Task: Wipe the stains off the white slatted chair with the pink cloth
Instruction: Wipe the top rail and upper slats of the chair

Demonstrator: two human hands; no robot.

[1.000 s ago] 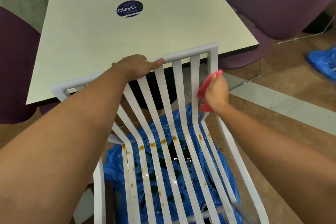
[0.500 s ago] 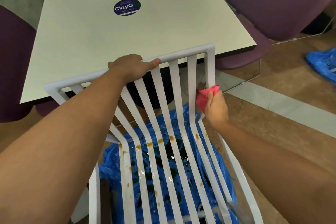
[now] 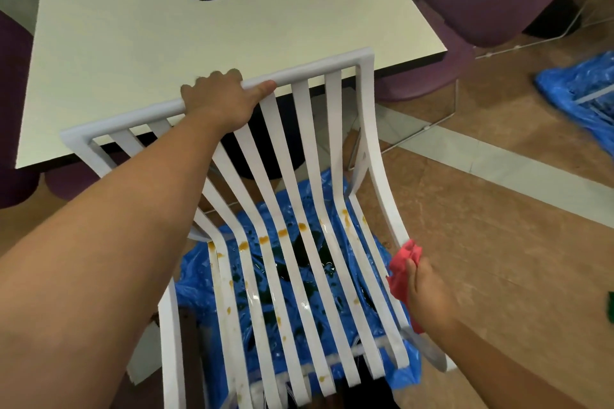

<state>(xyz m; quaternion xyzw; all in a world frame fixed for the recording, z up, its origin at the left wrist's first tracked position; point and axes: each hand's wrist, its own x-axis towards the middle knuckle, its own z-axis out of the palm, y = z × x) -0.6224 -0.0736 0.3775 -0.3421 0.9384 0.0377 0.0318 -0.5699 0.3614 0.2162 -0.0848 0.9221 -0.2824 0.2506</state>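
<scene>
The left hand (image 3: 221, 100) curls around the top rail of the white slatted plastic chair (image 3: 315, 68). The right hand (image 3: 428, 295) clutches the crumpled pink cloth (image 3: 402, 272) at the seat's right edge rail. Orange-brown stains (image 3: 282, 232) dot the slats above a blue plastic sheet (image 3: 194, 276).

White slatted chair (image 3: 315, 69), orange-brown stains spotting its slats (thickest at the seat bend), crumpled pink cloth (image 3: 402, 269) against its right side rail
</scene>
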